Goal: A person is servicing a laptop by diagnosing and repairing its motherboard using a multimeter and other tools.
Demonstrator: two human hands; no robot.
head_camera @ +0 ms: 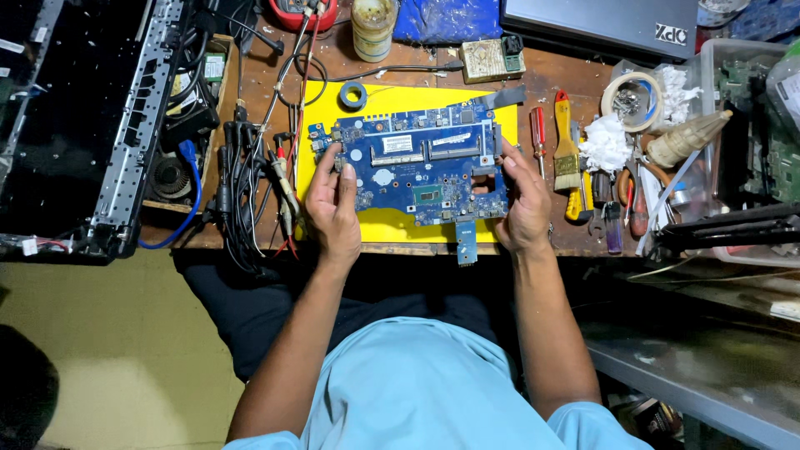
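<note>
Blue circuit board (417,171) lies long axis nine-to-three on the yellow mat (329,104); left hand (333,204) clamps its nine o'clock edge, right hand (523,204) its three o'clock edge.

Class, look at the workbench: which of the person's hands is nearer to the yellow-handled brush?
Right. The right hand grips the blue circuit board's right edge, beside the yellow-handled brush; the left hand is across the board.

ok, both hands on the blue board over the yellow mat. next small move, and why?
Probably lower the blue circuit board flat onto the yellow mat. The left hand grips its left edge and the right hand its right edge, so it is held at both ends, and the mat beneath looks bare apart from a tape roll at the far corner.
</note>
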